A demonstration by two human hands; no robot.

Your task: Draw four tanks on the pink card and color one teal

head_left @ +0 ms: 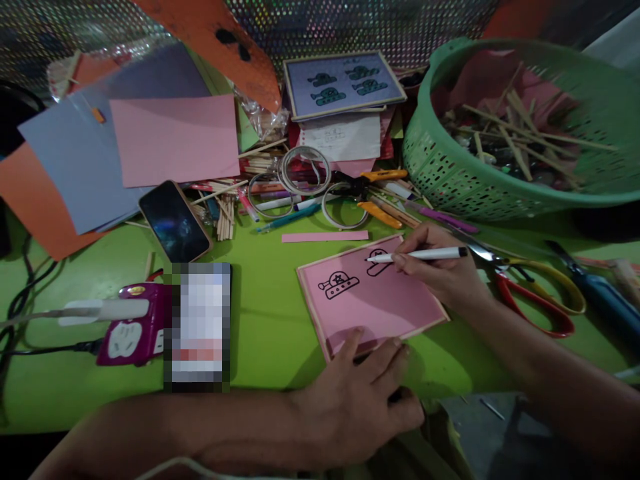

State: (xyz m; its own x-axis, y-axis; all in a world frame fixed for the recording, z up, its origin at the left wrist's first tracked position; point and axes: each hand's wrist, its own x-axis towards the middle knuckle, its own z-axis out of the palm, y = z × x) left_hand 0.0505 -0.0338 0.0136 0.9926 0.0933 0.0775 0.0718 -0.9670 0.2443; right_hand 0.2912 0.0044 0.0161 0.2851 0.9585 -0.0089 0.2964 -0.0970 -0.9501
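A pink card [370,313] with a thin pale stick frame lies on the green table. A black-outlined tank drawing [339,285] is on its left half, and a second, partly hidden by my fingers, is at its upper right. My right hand [435,267] is closed round a white marker [430,254], its tip at the second drawing. My left hand [363,393] lies across the card's lower edge, fingers spread, holding nothing. A pink paper strip [325,237] lies just above the card.
Phones [176,223] [201,327] and a magenta power adapter [133,327] are left. Behind are paper sheets [175,140], tape rolls [306,171], pens and a framed blue card [344,85]. A green basket [450,167] with sticks and red-yellow scissors [537,300] are right.
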